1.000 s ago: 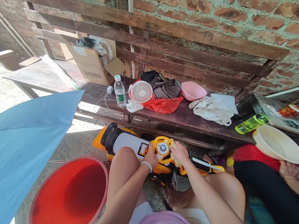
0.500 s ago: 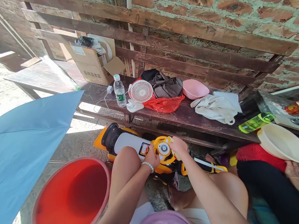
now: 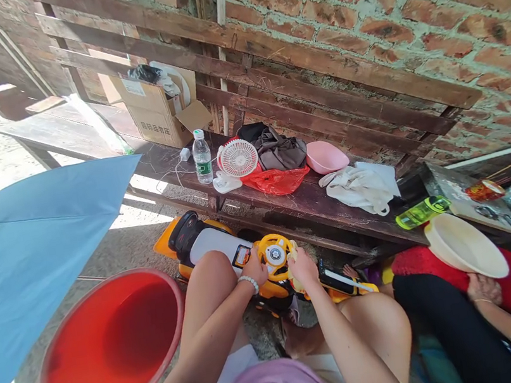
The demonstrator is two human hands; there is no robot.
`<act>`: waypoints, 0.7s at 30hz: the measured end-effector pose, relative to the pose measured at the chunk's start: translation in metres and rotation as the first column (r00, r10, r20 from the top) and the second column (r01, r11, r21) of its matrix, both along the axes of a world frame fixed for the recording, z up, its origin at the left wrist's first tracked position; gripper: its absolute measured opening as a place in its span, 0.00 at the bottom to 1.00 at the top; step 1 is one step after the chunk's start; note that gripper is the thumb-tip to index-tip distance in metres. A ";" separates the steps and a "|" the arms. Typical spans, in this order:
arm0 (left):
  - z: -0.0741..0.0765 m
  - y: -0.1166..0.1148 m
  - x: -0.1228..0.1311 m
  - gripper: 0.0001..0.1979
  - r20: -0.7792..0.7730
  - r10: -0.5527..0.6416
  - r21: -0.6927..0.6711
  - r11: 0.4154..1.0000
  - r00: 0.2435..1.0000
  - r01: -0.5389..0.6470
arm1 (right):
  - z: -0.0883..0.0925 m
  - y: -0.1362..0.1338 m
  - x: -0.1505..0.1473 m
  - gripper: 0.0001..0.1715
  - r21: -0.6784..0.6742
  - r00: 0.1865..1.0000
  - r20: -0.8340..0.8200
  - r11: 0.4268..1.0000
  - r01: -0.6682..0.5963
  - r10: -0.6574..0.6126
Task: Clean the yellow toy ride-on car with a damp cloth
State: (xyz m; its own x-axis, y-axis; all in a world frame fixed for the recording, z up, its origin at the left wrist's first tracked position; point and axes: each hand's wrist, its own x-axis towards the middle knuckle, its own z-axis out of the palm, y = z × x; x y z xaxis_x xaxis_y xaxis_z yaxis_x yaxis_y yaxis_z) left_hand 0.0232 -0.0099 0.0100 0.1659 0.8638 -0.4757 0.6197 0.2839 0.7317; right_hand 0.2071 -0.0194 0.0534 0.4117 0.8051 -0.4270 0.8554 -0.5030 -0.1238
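Note:
A yellow toy steering wheel (image 3: 273, 238) with a white hub belongs to a yellow, white and black ride-on toy vehicle (image 3: 205, 242) in front of my knees. My left hand (image 3: 257, 269), with a beaded bracelet at its wrist, is closed on the wheel's left rim. On the right side of the wheel, my right hand (image 3: 304, 267) is closed around a pale yellow, cloth-like piece (image 3: 293, 252), pressed against the rim. Most of that piece is hidden by my fingers. A black and white arm of the toy (image 3: 341, 282) extends to the right.
A wooden bench (image 3: 286, 203) bears a water bottle (image 3: 202, 156), white fan (image 3: 238, 158), pink bowl (image 3: 326, 156) and cardboard box (image 3: 154, 110). Left of me are a red tub (image 3: 179, 305) and blue umbrella (image 3: 52, 241). At right, another person's hand (image 3: 484, 290) holds a cream basin (image 3: 465, 246).
The view has shifted slightly, moving most things a little left in the picture. Both my hands stay at the steering wheel, the right one slightly lower against the rim.

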 end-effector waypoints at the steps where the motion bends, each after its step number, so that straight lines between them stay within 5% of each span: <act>1: 0.000 0.000 0.000 0.38 0.001 -0.001 0.001 1.000 1.000 0.001 | 0.002 0.000 -0.001 0.26 -0.014 1.000 0.008 1.000 -0.002 0.002; 6: 0.001 0.000 0.000 0.38 0.003 -0.017 0.001 1.000 1.000 0.017 | 0.017 0.023 -0.005 0.22 -0.088 0.994 0.069 0.993 -0.073 0.079; 14: -0.003 -0.001 0.000 0.47 0.052 0.006 0.003 1.000 0.999 -0.006 | 0.017 0.060 -0.008 0.25 -0.068 0.909 0.194 0.930 -0.361 0.368; 21: -0.008 0.000 0.002 0.46 0.008 0.032 -0.021 0.999 0.999 -0.032 | 0.019 0.066 0.001 0.19 -0.086 0.995 -0.009 0.991 -0.103 0.102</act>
State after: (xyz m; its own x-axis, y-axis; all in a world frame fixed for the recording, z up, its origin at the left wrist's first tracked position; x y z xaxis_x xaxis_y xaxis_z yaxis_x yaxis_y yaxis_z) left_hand 0.0248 -0.0098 0.0025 0.1427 0.8586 -0.4924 0.6042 0.3185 0.7304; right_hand 0.2077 0.0468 0.0723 0.3265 0.8033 -0.4981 0.9025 -0.4215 -0.0881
